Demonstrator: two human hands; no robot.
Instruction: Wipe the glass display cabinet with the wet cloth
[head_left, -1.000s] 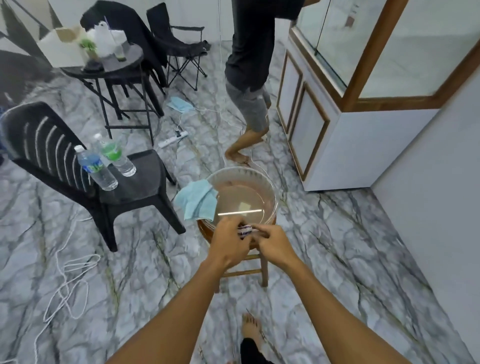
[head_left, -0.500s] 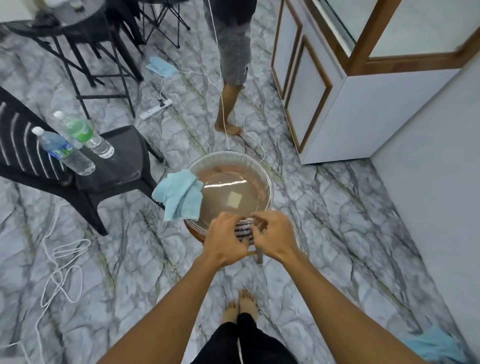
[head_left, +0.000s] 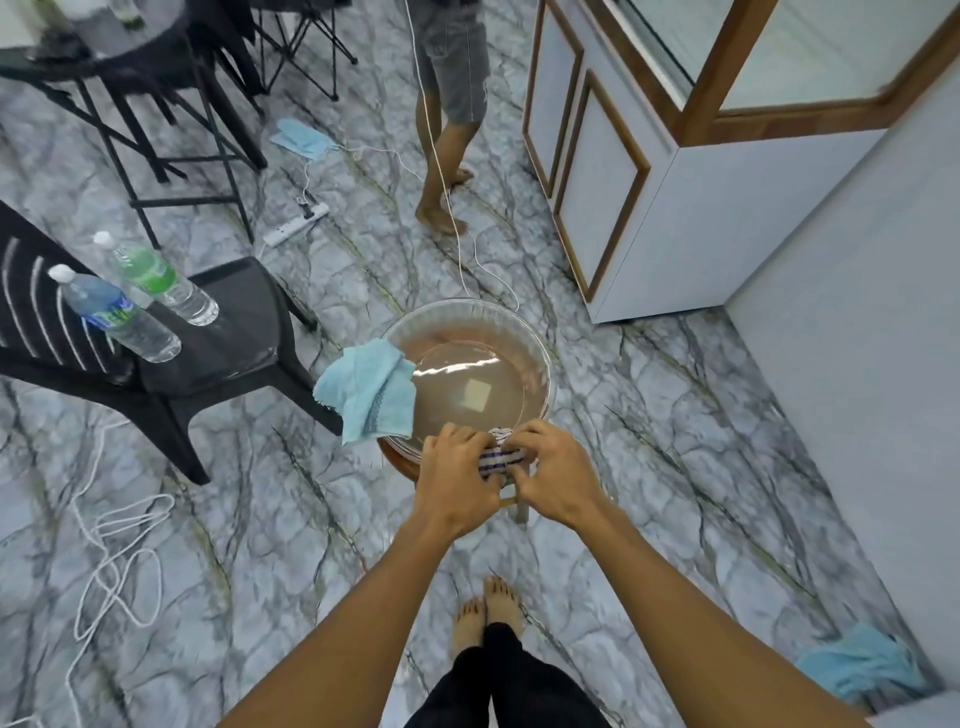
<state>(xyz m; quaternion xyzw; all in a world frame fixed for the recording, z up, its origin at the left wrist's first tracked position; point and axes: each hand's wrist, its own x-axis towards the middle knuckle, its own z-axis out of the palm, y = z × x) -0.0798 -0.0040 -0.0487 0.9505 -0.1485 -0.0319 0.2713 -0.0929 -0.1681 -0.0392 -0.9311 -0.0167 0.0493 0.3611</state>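
Note:
My left hand (head_left: 454, 475) and my right hand (head_left: 556, 475) both clutch a small white cloth with blue stripes (head_left: 498, 457), bunched tight between them at the near rim of a clear bowl of brownish water (head_left: 540, 364). The bowl rests on a low wooden stool (head_left: 511, 501). A light blue cloth (head_left: 371, 392) hangs over the bowl's left rim. The glass display cabinet (head_left: 727, 78), with wooden frame and white base, stands at the upper right, about a stride beyond the bowl.
A black plastic chair (head_left: 223, 332) at left carries two water bottles (head_left: 124, 312). Another person's legs (head_left: 447, 145) stand beyond the bowl by a white cable. A white rope (head_left: 114, 566) lies on the marble floor; another blue cloth (head_left: 862, 665) lies at the lower right.
The view has tilted down and drawn closer to the bowl, so my feet now show. Both hands stay closed on the striped cloth, squeezing it at the bowl's near rim.

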